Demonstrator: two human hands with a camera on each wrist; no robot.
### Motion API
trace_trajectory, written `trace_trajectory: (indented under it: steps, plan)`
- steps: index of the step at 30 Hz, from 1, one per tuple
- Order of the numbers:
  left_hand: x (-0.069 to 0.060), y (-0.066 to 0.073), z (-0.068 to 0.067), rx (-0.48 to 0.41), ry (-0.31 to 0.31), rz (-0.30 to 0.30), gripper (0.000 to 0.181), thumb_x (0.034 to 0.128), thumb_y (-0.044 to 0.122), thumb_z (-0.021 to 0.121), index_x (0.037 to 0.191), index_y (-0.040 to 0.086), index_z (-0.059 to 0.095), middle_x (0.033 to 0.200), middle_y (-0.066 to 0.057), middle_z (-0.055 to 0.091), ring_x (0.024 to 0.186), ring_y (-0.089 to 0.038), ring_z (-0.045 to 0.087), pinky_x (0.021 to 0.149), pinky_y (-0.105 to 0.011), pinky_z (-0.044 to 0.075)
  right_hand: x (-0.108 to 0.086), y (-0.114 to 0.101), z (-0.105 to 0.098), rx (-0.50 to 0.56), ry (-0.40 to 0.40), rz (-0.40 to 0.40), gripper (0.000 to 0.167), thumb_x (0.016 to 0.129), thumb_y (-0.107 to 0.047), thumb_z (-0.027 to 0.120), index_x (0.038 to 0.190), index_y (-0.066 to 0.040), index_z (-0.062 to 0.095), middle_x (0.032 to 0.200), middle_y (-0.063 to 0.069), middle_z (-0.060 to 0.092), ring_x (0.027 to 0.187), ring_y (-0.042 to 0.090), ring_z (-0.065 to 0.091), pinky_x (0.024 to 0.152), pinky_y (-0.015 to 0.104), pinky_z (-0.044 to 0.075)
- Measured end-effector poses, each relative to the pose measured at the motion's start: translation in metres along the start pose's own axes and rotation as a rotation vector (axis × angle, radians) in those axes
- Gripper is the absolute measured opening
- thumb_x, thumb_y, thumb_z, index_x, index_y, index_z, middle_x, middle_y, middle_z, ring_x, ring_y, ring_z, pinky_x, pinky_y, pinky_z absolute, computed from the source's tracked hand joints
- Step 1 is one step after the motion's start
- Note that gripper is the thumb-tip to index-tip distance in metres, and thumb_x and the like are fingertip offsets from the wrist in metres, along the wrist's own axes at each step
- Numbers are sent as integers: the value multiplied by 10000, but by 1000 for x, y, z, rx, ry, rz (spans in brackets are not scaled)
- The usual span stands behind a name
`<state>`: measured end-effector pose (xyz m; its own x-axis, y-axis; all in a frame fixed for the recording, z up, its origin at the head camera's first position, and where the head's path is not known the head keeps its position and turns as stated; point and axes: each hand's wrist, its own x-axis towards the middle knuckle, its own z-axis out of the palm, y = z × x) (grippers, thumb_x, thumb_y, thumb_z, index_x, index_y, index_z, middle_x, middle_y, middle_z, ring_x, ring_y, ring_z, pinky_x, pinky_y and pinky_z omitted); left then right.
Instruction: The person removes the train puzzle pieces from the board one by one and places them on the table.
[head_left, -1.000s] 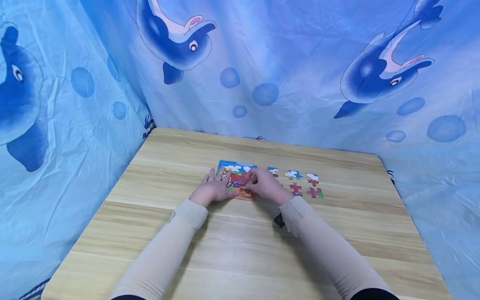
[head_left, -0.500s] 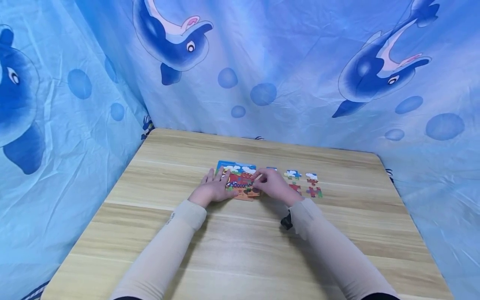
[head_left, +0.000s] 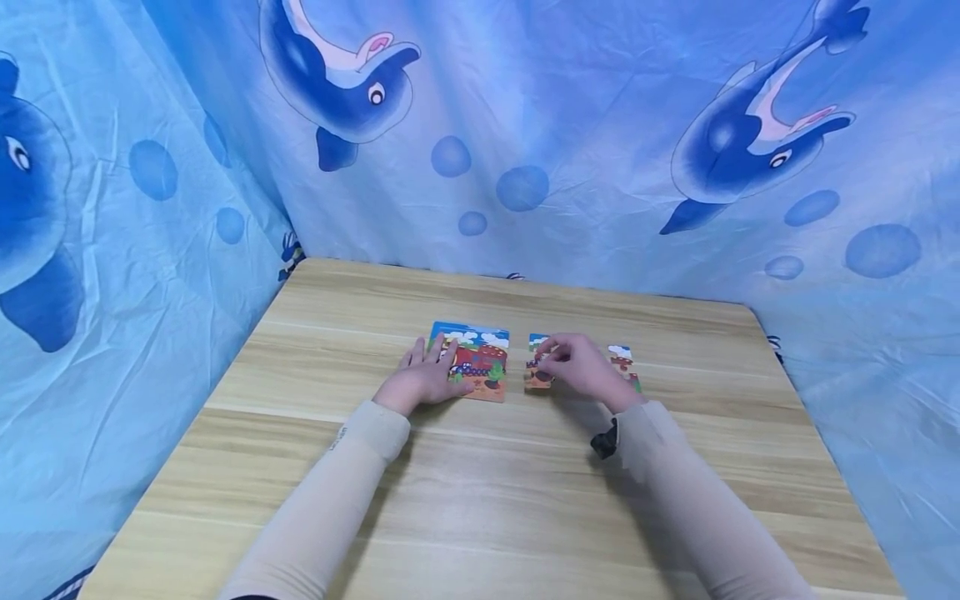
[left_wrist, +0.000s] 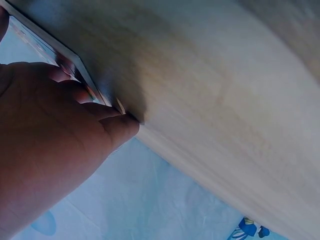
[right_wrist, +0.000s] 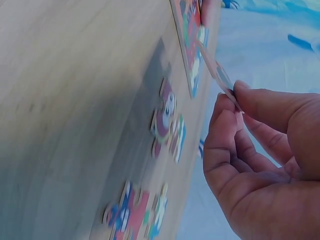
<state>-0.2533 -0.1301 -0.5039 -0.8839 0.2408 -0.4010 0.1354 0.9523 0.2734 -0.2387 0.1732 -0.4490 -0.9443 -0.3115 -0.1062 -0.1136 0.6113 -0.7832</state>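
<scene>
In the head view, a puzzle board (head_left: pixel 474 328) with a colourful picture lies on the wooden table. My left hand (head_left: pixel 422 381) rests at its left side, fingers spread and reaching over the picture. The left wrist view shows that hand (left_wrist: pixel 50 125) at the edge of the board, seen low from the side. My right hand (head_left: pixel 582 367) is apart from the board, to its right. Between thumb and index finger it pinches a puzzle piece (right_wrist: pixel 218 76), held tilted above the table. Below it lie loose puzzle pieces (right_wrist: pixel 164 122), partly hidden by the hand in the head view.
Other loose pieces (head_left: pixel 620 357) lie right of the right hand. The wooden table (head_left: pixel 465 500) extends toward the person in front of both hands. A blue curtain (head_left: pixel 600 167) with dolphins hangs behind and beside the table.
My right hand has moved right, off the puzzle board, carrying the puzzle piece in its fingers. More of the board's picture shows now. The left hand has stayed at the board.
</scene>
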Motion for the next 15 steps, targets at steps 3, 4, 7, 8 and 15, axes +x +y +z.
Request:
trace_trajectory:
  steps: [3, 4, 7, 8, 15]
  plan:
    - [1, -2, 1, 4, -2, 3, 1025, 893, 825, 429, 1627, 316, -73, 1668, -26, -188, 1487, -368, -219, 1185, -560, -46, -5, 6, -8, 12, -1, 15, 213, 984, -159, 704, 1188, -98, 703, 914, 20, 732, 808, 312, 668, 578, 377, 477]
    - [1, -2, 1, 5, -3, 5, 1028, 891, 828, 427, 1626, 314, -74, 1667, -29, -191, 1486, -369, -219, 1185, -561, -46, -7, 7, -10, 17, 0, 18, 223, 980, -154, 708, 1193, -90, 701, 916, 26, 732, 808, 326, 666, 565, 389, 480]
    - [1, -3, 1, 3, -4, 3, 1029, 887, 836, 418, 1626, 318, -75, 1669, -30, -187, 1488, -368, -214, 1187, -560, -38, -10, 13, -17, 31, -7, 13, 264, 973, -132, 714, 1223, -49, 690, 924, 45, 728, 832, 316, 676, 611, 426, 523]
    - [1, -3, 1, 1, -4, 2, 1028, 886, 837, 418, 1626, 319, -73, 1670, -30, -185, 1489, -369, -212, 1188, -559, -36, -12, 14, -19, 28, -9, 8, 269, 972, -124, 714, 1226, -37, 690, 924, 46, 727, 846, 294, 682, 645, 431, 537]
    - [3, -3, 1, 1, -8, -4, 1043, 884, 833, 431, 1631, 305, -71, 1672, -33, -189, 1490, -365, -212, 1188, -551, -42, -20, 27, -34, -14, -16, 7, 144, 950, -127, 743, 1071, -55, 769, 897, 41, 724, 819, 231, 682, 725, 438, 555]
